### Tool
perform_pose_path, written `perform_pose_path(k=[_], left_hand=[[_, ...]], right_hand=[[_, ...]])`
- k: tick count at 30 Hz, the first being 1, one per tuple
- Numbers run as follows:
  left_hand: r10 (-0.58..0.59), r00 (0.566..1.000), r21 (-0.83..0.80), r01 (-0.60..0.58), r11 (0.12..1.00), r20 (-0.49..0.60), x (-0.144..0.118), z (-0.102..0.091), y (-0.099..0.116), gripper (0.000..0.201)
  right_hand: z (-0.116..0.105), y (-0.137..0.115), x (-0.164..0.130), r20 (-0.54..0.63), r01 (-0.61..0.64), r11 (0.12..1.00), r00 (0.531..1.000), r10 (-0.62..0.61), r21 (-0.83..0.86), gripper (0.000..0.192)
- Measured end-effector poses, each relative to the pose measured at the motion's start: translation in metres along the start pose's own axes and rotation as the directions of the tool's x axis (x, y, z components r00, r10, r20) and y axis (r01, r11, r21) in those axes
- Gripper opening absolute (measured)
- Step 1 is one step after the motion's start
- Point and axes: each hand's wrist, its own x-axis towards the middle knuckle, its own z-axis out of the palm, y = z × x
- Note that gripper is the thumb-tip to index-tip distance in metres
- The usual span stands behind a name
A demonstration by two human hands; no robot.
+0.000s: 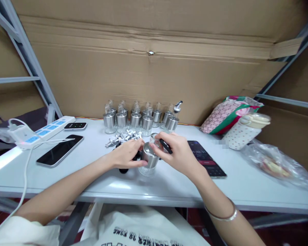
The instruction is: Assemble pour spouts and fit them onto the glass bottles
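My left hand (127, 153) grips a small glass bottle with a silver metal band (149, 159) that stands on the white table (169, 184). My right hand (176, 152) holds a small black piece (165, 146) at the bottle's neck and also touches the bottle. A loose pile of silver spout parts (123, 137) lies just behind my left hand. Several more silver-banded bottles (141, 119) stand in rows at the back; one on the right carries a black-tipped spout (178, 104). Small black caps (123, 169) lie partly hidden under my left hand.
A dark phone (60, 150) lies at left, a smaller device (75, 126) and a white power strip (45, 131) behind it. Another phone (206, 159) lies by my right hand. A patterned bag (227, 114), a dotted container (242, 135) and a plastic bag (274, 164) sit right. A cardboard wall (154, 68) backs the table.
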Motion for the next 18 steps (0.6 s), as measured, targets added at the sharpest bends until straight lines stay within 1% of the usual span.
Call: perform_pose_path(k=[3, 5, 7, 8, 10, 12, 14, 16, 18], left_hand=[[0.015, 0.999, -0.042, -0.017, 0.999, -0.034, -0.001, -0.001, -0.001, 0.050], [0.039, 0.998, -0.041, -0.041, 0.998, -0.044, -0.001, -0.002, -0.001, 0.051], [0.058, 0.998, -0.034, -0.060, 0.998, -0.038, -0.001, -0.002, 0.000, 0.051], [0.064, 0.997, -0.031, -0.065, 0.997, -0.032, -0.001, -0.002, 0.001, 0.052], [0.069, 0.997, -0.023, -0.069, 0.997, -0.024, -0.001, -0.002, 0.001, 0.053], [0.061, 0.998, -0.021, -0.062, 0.998, -0.019, -0.001, -0.002, 0.000, 0.054], [0.049, 0.999, -0.022, -0.049, 0.999, -0.016, -0.001, -0.002, 0.000, 0.055], [0.032, 0.999, -0.017, -0.032, 0.999, -0.013, -0.001, -0.001, -0.001, 0.057], [0.013, 1.000, -0.004, -0.013, 1.000, -0.007, -0.001, -0.002, -0.001, 0.060]], right_hand=[[0.004, 0.000, -0.004, -0.069, -0.007, 0.994, 0.998, 0.014, 0.105, 0.015], [0.005, 0.000, -0.002, -0.162, -0.030, 0.969, 0.984, 0.072, 0.246, 0.019], [0.005, -0.002, 0.004, -0.250, -0.047, 0.899, 0.953, 0.171, 0.434, 0.020], [0.004, -0.003, 0.009, -0.273, -0.046, 0.851, 0.937, 0.218, 0.523, 0.019], [0.003, -0.006, 0.020, -0.277, -0.027, 0.757, 0.922, 0.271, 0.653, 0.018], [0.002, -0.009, 0.031, -0.243, -0.009, 0.683, 0.931, 0.272, 0.730, 0.017], [0.001, -0.012, 0.041, -0.147, -0.033, 0.635, 0.962, 0.229, 0.772, 0.016], [-0.001, -0.013, 0.047, -0.012, -0.096, 0.617, 0.986, 0.168, 0.781, 0.016], [-0.003, -0.011, 0.050, 0.082, -0.144, 0.624, 0.989, 0.126, 0.768, 0.017]])
